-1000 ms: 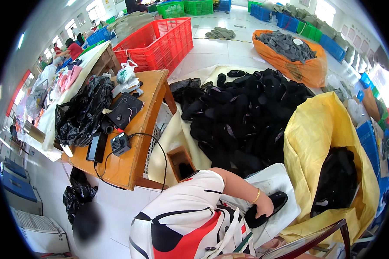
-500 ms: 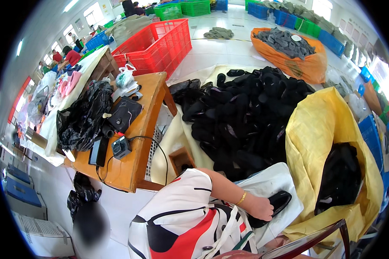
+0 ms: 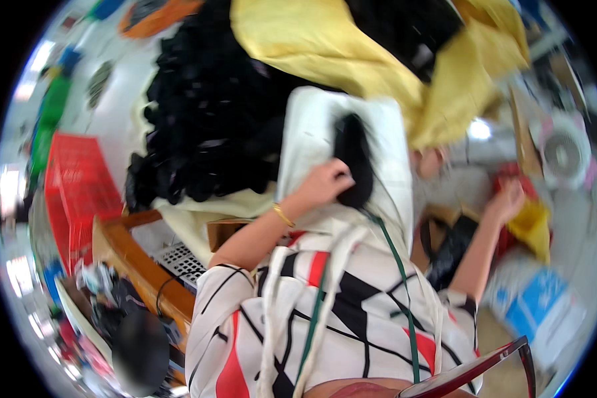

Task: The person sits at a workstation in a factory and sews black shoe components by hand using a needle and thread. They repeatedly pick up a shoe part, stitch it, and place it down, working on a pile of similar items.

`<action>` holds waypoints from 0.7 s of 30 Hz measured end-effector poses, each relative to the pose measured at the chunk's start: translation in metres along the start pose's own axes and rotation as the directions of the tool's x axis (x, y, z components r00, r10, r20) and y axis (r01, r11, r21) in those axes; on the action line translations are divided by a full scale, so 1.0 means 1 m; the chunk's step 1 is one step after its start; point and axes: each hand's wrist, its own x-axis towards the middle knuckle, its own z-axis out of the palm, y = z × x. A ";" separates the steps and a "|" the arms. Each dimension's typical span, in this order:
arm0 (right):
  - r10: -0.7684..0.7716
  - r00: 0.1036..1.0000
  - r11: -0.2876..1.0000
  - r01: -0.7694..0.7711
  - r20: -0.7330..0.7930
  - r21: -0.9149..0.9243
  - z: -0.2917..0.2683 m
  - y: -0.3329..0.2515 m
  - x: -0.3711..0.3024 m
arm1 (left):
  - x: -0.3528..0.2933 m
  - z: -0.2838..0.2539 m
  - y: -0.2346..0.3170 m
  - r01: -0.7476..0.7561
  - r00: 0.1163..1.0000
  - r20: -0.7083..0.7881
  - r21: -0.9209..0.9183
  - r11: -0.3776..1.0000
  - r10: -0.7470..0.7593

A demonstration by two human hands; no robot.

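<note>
- left hand (image 3: 324, 182): fingers bent and closed on the near left edge of a black shoe (image 3: 355, 147); a gold bracelet (image 3: 283, 215) circles the wrist
- black shoe: lying lengthwise on a white pad (image 3: 305, 123) in front of the torso, near the pad's middle; its outline is softened by blur
- right hand (image 3: 507, 200): stretched out to the right, well apart from the shoe; the fingers look partly curled, but blur hides them — I cannot tell whether they grip anything
- about the right hand: red material (image 3: 508, 172) just beyond it and a yellow piece (image 3: 532, 229) just beside it; whether the hand touches either is unclear
- between the right forearm and the pad: a black bag (image 3: 454, 249); farther right, a blue and white package (image 3: 534, 298) and a round white fan (image 3: 564, 154)
- past the pad's far edge: a yellow sack (image 3: 312, 40), its mouth open on dark contents (image 3: 404, 26)
- left of the pad: a large heap of black footwear (image 3: 212, 106); nearer the body, a wooden table (image 3: 139, 268) and a white perforated basket (image 3: 179, 261)
- farther left: a red crate (image 3: 79, 186), with green crates (image 3: 52, 116) behind it; an orange sack (image 3: 152, 23) lies at the upper left — all of these blurred
</note>
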 end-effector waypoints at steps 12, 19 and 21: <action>0.301 0.280 0.881 -0.449 0.912 -0.153 0.100 -0.082 -0.211 | 0.006 0.016 0.003 0.576 0.797 0.368 -0.699 0.423 -0.479; 0.147 0.364 0.988 -0.103 0.920 -0.117 0.132 -0.091 -0.228 | 0.010 0.018 0.002 0.592 0.777 0.383 -0.716 0.371 -0.500; 0.185 0.334 0.980 -0.129 0.924 -0.149 0.128 -0.093 -0.226 | 0.009 0.019 0.002 0.588 0.773 0.384 -0.732 0.344 -0.505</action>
